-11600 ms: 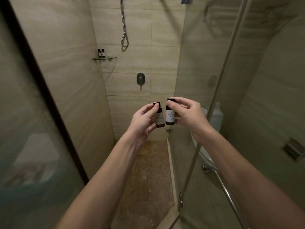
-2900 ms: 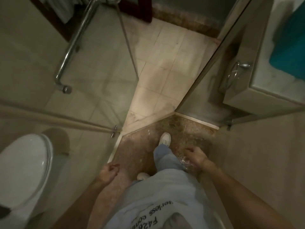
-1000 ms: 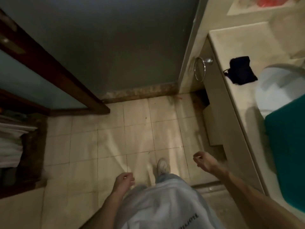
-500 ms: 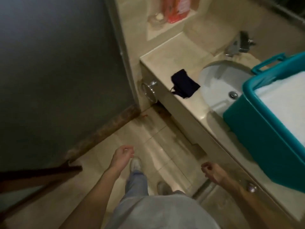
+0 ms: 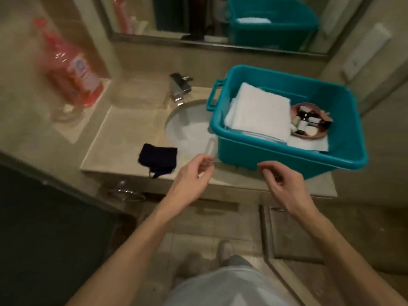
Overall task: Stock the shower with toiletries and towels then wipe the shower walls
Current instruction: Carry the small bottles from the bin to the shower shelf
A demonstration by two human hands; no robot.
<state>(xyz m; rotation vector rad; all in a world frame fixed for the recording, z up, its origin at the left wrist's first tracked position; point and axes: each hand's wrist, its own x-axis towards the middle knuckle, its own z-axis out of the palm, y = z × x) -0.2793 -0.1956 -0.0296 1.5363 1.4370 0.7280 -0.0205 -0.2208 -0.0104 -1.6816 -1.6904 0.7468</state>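
A teal plastic tub (image 5: 293,159) stands on the vanity counter, partly over the sink. Inside it lie folded white towels (image 5: 260,113) and a pink dish (image 5: 313,134) of small toiletry bottles. My left hand (image 5: 194,175) hovers at the counter's front edge, left of the tub, fingers loosely curled and holding nothing. My right hand (image 5: 282,184) hangs just below the tub's near wall, also loosely curled and empty. Neither hand touches the tub.
A dark cloth (image 5: 157,159) lies on the counter (image 5: 106,151) left of the white sink (image 5: 187,129). The tap (image 5: 180,88) stands behind the sink. A red bottle (image 5: 72,69) and a glass (image 5: 65,111) stand in a left niche. A mirror (image 5: 220,18) is above.
My view has swung from the floor up to the vanity. Both hands have risen from beside my legs to the counter's front edge near the tub.
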